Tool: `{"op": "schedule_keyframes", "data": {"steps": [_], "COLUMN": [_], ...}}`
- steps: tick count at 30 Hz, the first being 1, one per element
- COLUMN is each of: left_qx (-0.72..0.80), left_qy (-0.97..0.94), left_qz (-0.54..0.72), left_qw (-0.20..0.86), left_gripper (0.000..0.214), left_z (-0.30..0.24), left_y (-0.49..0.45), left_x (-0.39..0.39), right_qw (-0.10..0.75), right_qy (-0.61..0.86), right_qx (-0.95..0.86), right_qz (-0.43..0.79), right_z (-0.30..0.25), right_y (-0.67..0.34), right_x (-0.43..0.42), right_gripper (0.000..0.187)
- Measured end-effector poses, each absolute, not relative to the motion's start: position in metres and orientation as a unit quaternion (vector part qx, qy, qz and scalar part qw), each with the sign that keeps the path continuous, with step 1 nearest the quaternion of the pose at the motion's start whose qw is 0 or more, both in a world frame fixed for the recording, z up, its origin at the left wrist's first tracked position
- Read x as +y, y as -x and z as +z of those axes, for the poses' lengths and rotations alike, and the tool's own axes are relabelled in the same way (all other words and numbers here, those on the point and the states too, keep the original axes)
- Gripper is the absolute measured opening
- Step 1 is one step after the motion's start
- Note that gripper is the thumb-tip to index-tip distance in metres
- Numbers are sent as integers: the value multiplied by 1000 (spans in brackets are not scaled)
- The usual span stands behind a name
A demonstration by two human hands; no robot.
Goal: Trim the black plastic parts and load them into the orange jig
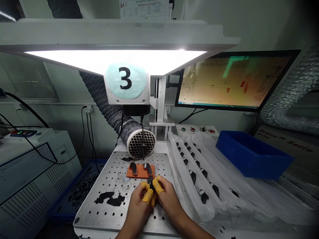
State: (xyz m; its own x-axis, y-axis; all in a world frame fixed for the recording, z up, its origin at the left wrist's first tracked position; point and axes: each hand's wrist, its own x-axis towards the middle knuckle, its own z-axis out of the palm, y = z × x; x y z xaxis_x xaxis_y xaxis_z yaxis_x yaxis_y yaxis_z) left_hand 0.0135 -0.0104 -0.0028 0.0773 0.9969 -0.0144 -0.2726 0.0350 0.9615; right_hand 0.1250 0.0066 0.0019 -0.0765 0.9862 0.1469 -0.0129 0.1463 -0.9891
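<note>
Just above an orange pad (140, 172) on a perforated metal plate (92, 212), a small black part (150, 183) sits pinched between the left hand (139, 207) and right hand (166, 199), both closed on it in yellow finger cots (158, 185), beside similar parts (203, 198) on white plastic sheeting (189, 196), with a blue bin (251, 156) and lit monitor (231, 81) beyond

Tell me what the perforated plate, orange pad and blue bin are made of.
The perforated plate looks like bare metal, dull grey with a brushed sheen. The orange pad looks like matte rubber or silicone, though plastic is possible. The blue bin looks like moulded plastic, smooth with rounded edges.
</note>
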Motion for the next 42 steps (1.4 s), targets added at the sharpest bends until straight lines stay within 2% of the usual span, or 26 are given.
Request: {"op": "schedule_keyframes", "data": {"steps": [9,42], "left_qx": [411,405], "left_qy": [-438,-425], "left_qz": [537,542], "left_qw": [592,602], "left_gripper": [13,16], "left_z": [-2,0], "left_y": [-13,-14], "left_x": [-11,-11], "right_qw": [515,517], "right_qy": [448,443], "right_qx": [-553,-552], "right_qz": [479,482], "right_z": [0,0], "right_y": [-124,-125], "right_x": [7,7], "right_gripper": [17,17]}}
